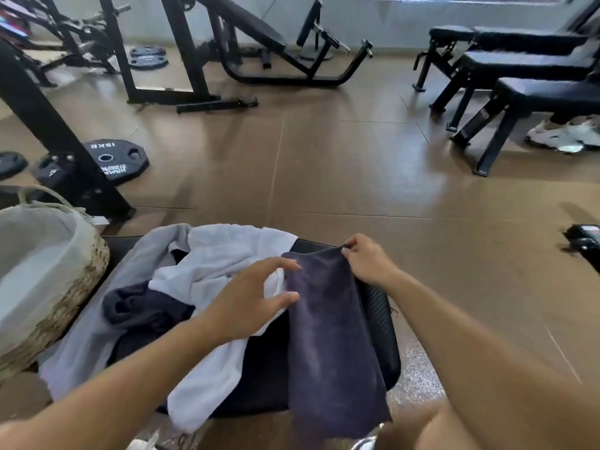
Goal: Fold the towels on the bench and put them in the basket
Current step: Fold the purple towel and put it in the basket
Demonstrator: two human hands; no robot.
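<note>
A dark purple-grey towel (331, 336) hangs down over the near end of the black bench (380, 323). My right hand (363, 259) pinches its far right corner. My left hand (256, 297) hovers open, fingers spread, beside the towel's left edge and over a white towel (211, 264). A light grey towel (130, 287) and a crumpled dark towel (139, 308) lie in the same heap to the left. The woven basket (81, 280) with a pale cloth lining stands at the left, touching the bench.
A black rack post and weight plates (113, 159) stand on the brown floor behind the basket. Several black benches (526, 89) line the far right, with a person's white shoe (561, 136) beside them. A small black device (584, 237) lies at the right edge.
</note>
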